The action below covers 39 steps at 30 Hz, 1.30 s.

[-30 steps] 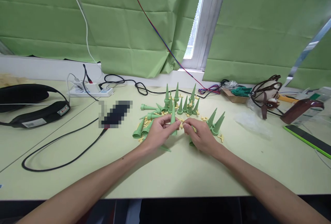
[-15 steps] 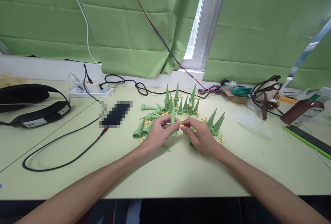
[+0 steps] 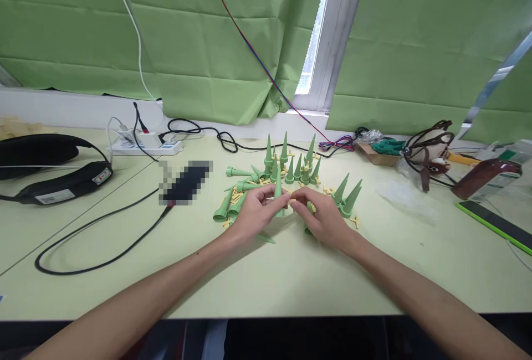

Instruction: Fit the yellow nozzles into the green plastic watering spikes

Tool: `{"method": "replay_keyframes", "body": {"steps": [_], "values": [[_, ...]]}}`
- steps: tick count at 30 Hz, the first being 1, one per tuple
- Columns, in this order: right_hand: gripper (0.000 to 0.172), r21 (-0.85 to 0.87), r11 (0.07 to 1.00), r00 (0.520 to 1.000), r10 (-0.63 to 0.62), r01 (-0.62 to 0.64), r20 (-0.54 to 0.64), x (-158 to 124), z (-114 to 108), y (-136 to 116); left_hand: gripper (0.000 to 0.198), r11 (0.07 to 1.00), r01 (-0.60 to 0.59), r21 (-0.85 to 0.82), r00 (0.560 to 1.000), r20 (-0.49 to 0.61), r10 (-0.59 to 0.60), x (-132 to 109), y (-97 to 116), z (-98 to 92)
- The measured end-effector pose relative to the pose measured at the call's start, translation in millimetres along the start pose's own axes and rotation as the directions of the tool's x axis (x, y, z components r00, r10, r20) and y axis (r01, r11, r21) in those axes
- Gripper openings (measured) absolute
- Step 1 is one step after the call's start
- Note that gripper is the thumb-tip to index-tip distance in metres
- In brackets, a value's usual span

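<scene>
My left hand is closed around a green plastic spike that points upward. Its thumb and fingertips meet my right hand, which pinches a small yellow plastic valve piece against the side of the spike; fingers hide most of this piece. Behind the hands several green spikes stand on their wide ends, some with yellow pieces near them. More green spikes lie on their sides at the left. Two upright spikes stand right of my right hand, beside a loose yellow piece.
A pale table carries everything. At the left are a black headset, a power strip and a cable running to a blurred dark device. On the right lie a plastic bag, a cardboard box and a green-edged phone.
Both hands stay almost in place, fingertips together. The yellow piece between them is more covered by the fingers than before. The view has shifted very slightly.
</scene>
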State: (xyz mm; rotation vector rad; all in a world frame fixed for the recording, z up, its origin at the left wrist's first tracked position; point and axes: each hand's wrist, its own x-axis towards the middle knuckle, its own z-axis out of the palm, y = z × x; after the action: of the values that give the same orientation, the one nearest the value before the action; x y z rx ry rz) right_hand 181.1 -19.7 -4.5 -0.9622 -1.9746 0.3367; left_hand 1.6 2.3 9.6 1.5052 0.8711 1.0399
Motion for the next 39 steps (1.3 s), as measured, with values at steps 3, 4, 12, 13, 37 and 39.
{"method": "replay_keyframes", "body": {"steps": [3, 4, 12, 13, 37, 39], "values": [[0.011, 0.027, 0.999, 0.999, -0.041, 0.042, -0.012, 0.3, -0.4, -0.2, 0.034, 1.000, 0.028, -0.013, 1.000, -0.007, -0.029, -0.8, 2.6, 0.4], [0.011, 0.028, 0.998, 0.999, -0.050, 0.051, -0.010, 0.2, -0.5, 0.0, 0.034, 0.999, 0.036, -0.019, 0.999, -0.005, -0.036, -1.0, 3.2, 0.4], [0.006, 0.022, 0.997, 0.997, -0.074, 0.074, -0.015, -0.7, 0.3, 1.5, 0.034, 0.999, 0.031, -0.012, 1.000, -0.004, -0.031, -1.8, 1.3, -0.4], [0.006, 0.021, 0.997, 0.997, -0.073, 0.074, -0.017, -0.6, 0.3, 1.5, 0.034, 1.000, 0.029, -0.012, 1.000, -0.002, -0.029, -1.9, 1.3, -0.4], [0.011, 0.024, 0.996, 0.996, -0.085, 0.086, -0.030, -0.6, 0.9, 0.3, 0.035, 1.000, 0.010, -0.014, 1.000, 0.014, -0.010, -1.2, 1.6, -0.6], [0.011, 0.023, 0.995, 0.995, -0.093, 0.094, -0.030, -0.8, 0.9, 0.7, 0.034, 1.000, 0.014, -0.015, 1.000, 0.016, -0.013, -1.4, 1.5, -0.7]]}}
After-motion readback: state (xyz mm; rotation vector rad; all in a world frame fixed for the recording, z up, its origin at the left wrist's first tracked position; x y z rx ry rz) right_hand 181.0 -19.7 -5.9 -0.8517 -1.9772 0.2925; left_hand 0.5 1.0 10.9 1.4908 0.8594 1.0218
